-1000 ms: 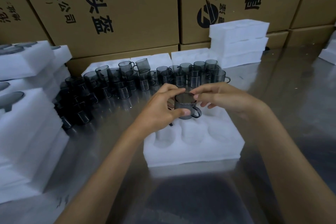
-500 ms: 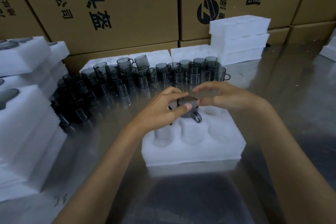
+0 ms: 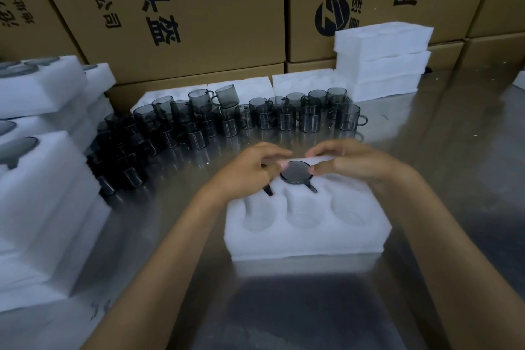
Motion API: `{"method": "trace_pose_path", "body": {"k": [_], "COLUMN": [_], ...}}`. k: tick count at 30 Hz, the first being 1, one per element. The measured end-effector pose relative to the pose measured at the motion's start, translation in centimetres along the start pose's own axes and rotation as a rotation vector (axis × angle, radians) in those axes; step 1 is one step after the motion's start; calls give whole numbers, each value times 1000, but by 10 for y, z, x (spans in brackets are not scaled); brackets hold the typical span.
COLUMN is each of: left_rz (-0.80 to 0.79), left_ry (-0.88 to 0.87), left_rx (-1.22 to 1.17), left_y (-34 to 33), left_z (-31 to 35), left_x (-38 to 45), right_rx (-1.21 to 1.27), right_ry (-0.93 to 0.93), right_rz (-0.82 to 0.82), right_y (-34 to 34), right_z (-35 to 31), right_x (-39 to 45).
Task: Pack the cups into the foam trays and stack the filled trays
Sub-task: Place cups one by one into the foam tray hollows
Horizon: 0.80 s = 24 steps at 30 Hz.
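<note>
A white foam tray [image 3: 306, 241] with six round pockets lies on the steel table in front of me. A smoky grey cup [image 3: 295, 174] sits sunk in the middle back pocket, its handle pointing toward me. My left hand [image 3: 247, 172] and my right hand [image 3: 352, 163] meet over it, thumbs and forefingers pinching its rim from either side. A second dark handle [image 3: 268, 190] sticks out from under my left hand at the back left pocket. The three near pockets hold nothing.
Several loose grey cups [image 3: 284, 118] stand in rows behind the tray. Stacked foam trays with cups [image 3: 42, 179] fill the left side. Three empty trays [image 3: 380, 60] are stacked at the back right, before a wall of cardboard boxes [image 3: 199, 8].
Both hands have lowered the cup from above the tray down into the middle back pocket; now only its rim and handle show.
</note>
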<state>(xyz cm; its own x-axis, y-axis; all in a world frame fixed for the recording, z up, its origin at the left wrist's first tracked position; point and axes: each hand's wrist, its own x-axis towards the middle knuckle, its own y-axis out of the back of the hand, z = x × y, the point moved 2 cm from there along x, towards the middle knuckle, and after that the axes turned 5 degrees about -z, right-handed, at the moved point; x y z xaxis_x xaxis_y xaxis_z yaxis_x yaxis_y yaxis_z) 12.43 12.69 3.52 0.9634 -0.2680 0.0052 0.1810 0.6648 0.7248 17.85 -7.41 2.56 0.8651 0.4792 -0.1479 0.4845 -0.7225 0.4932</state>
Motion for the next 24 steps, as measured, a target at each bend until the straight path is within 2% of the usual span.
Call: {"method": "trace_pose_path", "body": {"k": [2, 3, 6, 7, 9, 11, 17, 21, 24], "left_rz": [144, 259, 559, 588, 575, 565, 711, 648, 584], "left_ry": [35, 83, 415, 554, 787, 903, 830, 794, 617], "left_rx": [-67, -18, 389, 497, 556, 537, 606, 564, 333], "left_y": [20, 33, 69, 77, 86, 85, 82, 80, 82], "left_z": [-8, -17, -61, -78, -107, -125, -129, -120, -103], "left_x": [-1, -3, -19, -27, -44, -54, -53, -49, -47], "right_rx": [84, 122, 139, 134, 140, 164, 164, 155, 142], "right_ry": [10, 16, 21, 21, 14, -3, -10, -7, 6], "right_rz": [56, 74, 86, 89, 107, 117, 104, 90, 84], "right_y": [-6, -12, -32, -37, -40, -40, -41, -38, -34], "right_z": [-3, -6, -14, -16, -17, -17, -18, -19, -20], "right_x": [2, 3, 9, 11, 13, 14, 12, 10, 9]}}
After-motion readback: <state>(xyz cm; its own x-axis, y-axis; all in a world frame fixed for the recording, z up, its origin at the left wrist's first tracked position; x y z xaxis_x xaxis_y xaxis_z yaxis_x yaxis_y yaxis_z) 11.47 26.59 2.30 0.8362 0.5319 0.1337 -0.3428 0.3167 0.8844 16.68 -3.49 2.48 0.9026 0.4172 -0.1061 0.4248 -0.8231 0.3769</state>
